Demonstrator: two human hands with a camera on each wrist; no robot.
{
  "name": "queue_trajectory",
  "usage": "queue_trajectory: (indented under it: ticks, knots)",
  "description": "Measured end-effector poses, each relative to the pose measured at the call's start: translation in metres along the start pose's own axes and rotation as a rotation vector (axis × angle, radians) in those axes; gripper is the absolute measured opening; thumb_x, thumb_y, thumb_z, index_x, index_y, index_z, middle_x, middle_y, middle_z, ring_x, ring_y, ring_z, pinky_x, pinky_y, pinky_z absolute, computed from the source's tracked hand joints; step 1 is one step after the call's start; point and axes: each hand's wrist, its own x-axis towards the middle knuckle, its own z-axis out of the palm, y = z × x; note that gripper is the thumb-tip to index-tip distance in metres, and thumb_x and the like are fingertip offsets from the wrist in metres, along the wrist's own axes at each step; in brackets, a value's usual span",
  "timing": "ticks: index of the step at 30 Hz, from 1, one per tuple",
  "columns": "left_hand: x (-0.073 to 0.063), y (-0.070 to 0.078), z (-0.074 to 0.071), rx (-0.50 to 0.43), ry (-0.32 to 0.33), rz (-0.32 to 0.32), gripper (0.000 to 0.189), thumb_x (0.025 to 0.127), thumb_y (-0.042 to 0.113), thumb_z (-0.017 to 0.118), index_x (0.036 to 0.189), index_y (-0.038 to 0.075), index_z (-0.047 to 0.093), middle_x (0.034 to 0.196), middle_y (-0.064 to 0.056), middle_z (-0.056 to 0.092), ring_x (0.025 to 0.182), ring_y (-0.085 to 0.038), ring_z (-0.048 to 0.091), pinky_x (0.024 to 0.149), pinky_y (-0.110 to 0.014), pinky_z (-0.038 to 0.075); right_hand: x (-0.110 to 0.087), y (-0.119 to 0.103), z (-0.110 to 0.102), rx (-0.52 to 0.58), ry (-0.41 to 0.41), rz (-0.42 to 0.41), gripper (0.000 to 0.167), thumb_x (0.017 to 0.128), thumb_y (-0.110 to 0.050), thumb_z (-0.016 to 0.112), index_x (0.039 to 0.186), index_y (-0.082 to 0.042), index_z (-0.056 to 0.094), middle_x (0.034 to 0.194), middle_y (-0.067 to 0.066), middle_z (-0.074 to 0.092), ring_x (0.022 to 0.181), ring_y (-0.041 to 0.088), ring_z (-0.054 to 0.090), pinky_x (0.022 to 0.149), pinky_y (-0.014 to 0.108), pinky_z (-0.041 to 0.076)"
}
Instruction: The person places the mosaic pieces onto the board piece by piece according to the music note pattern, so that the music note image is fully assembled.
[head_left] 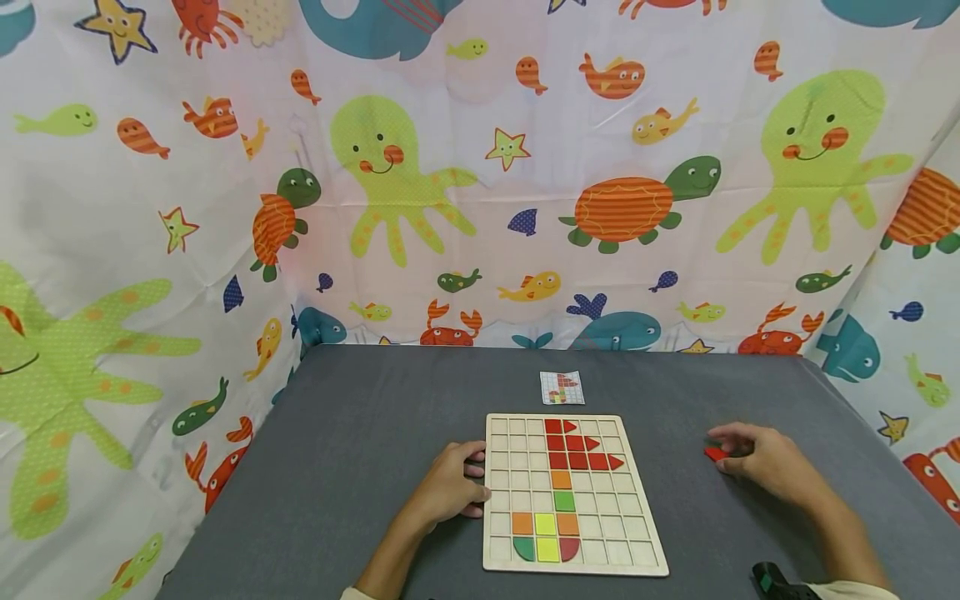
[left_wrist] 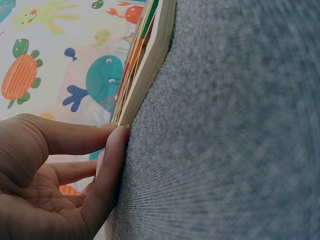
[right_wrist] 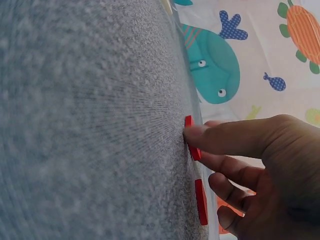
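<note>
A wooden grid board (head_left: 517, 483) lies flat on the table, partly filled with red, orange, green and yellow pieces. My left hand (head_left: 450, 483) is at its left side. Thumb and finger tips meet at the board's edge (left_wrist: 150, 65) in the left wrist view. To the right of the board, my right hand (head_left: 765, 458) is low over the table, thumb and fingers around a small red piece (head_left: 715, 453). In the right wrist view the thumb overlaps that red piece, and a second red piece (right_wrist: 201, 202) lies under the curled fingers.
A small card (head_left: 562, 388) with a printed coloured pattern lies behind the board. The grey table (head_left: 390, 400) is bounded by curtains (head_left: 465, 183) printed with sea animals at the back and sides. A black device (head_left: 771, 577) is at the right wrist.
</note>
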Motion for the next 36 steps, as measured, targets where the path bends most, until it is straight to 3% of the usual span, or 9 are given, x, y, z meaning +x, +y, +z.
queue_trajectory:
  ticks: [12,21,36]
  knots:
    - [0.0,0.0,0.0,-0.002,0.002,0.0,0.074,0.081,-0.014,0.077,0.15,-0.002,0.055,0.13,-0.015,0.054,0.112,-0.029,0.059,0.058,-0.038,0.066,-0.001,-0.001,0.003,-0.044,0.016,0.003,0.028,0.09,-0.028,0.084,0.107,-0.007,0.079,0.089,-0.002,0.067,0.078,0.011,0.055,0.065,0.027,0.042]
    - [-0.001,0.0,0.0,-0.005,-0.001,0.002,0.074,0.081,-0.014,0.077,0.15,-0.001,0.055,0.131,-0.015,0.054,0.113,-0.029,0.059,0.058,-0.038,0.066,0.001,-0.009,0.007,-0.03,0.008,0.003,0.031,0.092,-0.032,0.083,0.108,-0.007,0.079,0.09,-0.002,0.071,0.082,0.015,0.059,0.066,0.028,0.045]
    - [-0.001,0.001,0.0,0.004,0.001,-0.009,0.074,0.081,-0.014,0.077,0.15,-0.002,0.054,0.129,-0.015,0.053,0.112,-0.028,0.059,0.058,-0.038,0.066,0.003,-0.062,0.019,0.046,-0.009,-0.037,0.03,0.091,-0.033,0.084,0.109,-0.01,0.079,0.093,-0.001,0.067,0.085,0.014,0.058,0.067,0.026,0.048]
